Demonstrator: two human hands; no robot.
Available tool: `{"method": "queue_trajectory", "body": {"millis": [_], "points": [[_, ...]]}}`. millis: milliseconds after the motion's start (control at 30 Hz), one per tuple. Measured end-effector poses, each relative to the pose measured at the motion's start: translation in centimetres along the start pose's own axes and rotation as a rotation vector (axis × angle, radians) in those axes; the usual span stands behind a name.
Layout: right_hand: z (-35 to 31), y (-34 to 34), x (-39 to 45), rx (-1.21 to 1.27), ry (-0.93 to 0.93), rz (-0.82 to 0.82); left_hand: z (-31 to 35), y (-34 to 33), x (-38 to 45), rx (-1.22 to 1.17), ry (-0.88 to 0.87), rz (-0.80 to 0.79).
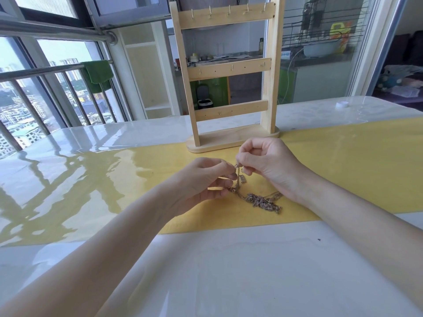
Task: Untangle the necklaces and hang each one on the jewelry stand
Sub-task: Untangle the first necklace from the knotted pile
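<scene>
**Two hands at a knot of chains, stand hooks bare**

Two bare hands work above the yellow runner (343, 161) on the glossy white table (229, 271); the left hand (201, 181) has its fingers curled, thumb and forefinger pinching a strand of the tangled necklaces (258, 200) near the top of the raised portion; the right hand (263, 161) is likewise curled, its fingertips pinching the same raised strand from the other side, just beside the left fingertips; a small pendant or clasp hangs between the two hands, its kind too small to tell.

The bulk of the necklaces lies in a heap on the runner, below and between the wrists, with one length rising from the heap to the fingers; how many chains make up the heap cannot be told.

The wooden jewelry stand (225, 72) is upright beyond the hands, its base partly on the runner; three crossbars carry small hooks; no chain hangs on any hook.

A small white cap (341, 104) sits at the far right of the table, well apart from the stand.
</scene>
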State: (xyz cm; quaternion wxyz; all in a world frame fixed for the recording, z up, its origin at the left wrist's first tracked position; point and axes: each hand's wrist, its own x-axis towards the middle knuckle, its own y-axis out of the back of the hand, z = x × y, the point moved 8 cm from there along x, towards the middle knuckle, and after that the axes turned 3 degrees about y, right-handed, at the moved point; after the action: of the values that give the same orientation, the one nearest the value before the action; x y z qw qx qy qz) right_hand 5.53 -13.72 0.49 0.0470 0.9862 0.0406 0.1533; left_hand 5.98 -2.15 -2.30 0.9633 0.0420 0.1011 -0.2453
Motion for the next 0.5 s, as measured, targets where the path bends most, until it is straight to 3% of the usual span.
{"method": "queue_trajectory", "body": {"millis": [133, 300, 500], "points": [[-0.2, 0.0, 0.0, -0.040, 0.011, -0.004, 0.0, 0.1, 0.0, -0.019, -0.004, 0.014], [-0.4, 0.3, 0.1, -0.006, 0.025, -0.009, -0.2, 0.3, 0.0, -0.281, 0.054, 0.009], [-0.9, -0.4, 0.0, 0.014, 0.044, -0.053, 0.2, 1.9, 0.4, -0.399, -0.043, 0.191]]}}
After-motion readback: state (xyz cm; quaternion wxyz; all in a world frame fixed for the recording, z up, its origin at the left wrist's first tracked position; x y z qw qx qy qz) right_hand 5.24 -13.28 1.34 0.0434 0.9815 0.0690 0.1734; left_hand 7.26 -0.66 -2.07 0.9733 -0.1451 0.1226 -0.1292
